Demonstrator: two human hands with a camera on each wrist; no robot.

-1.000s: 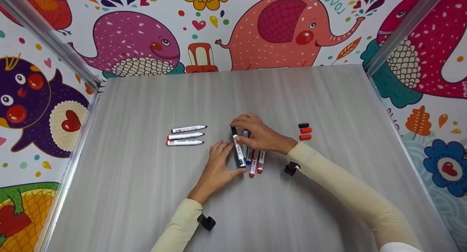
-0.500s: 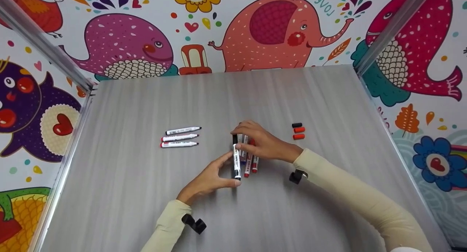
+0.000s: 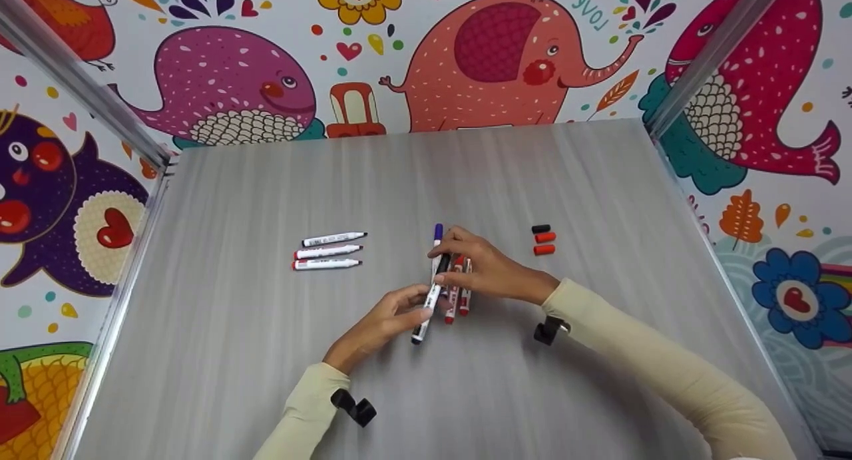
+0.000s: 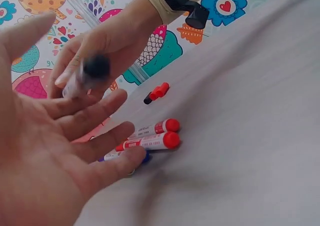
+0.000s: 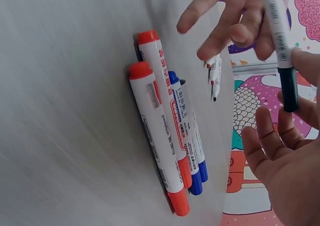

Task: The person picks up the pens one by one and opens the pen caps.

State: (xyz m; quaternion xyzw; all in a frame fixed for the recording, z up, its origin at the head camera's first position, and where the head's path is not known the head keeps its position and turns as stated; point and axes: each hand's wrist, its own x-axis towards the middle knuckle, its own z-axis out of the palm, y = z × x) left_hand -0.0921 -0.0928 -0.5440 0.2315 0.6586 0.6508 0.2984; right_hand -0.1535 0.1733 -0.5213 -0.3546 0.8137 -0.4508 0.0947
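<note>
My right hand (image 3: pixel 489 267) pinches a black-capped whiteboard marker (image 3: pixel 432 300) near its cap, thumb on one side and fingers on the other. The marker is tilted above the table, its rear end toward me. My left hand (image 4: pixel 55 146) is spread beside it, and its fingers look straight in the left wrist view; whether they touch the marker is unclear. Below the hands lie red-capped markers (image 5: pixel 160 136) and blue-capped markers (image 5: pixel 182 116), side by side. In the head view my right hand partly covers them.
Three uncapped markers (image 3: pixel 327 265) lie in a row to the left, tips pointing right. On the right, two red caps (image 3: pixel 544 249) and a black cap (image 3: pixel 541 228) lie together. Patterned walls (image 3: pixel 373 54) border the grey table (image 3: pixel 266 194) at the back and sides.
The black-capped marker has swung round, its rear end now toward the lower left. My left thumb has moved up along it, and a blue-capped marker has come into sight behind my right hand.
</note>
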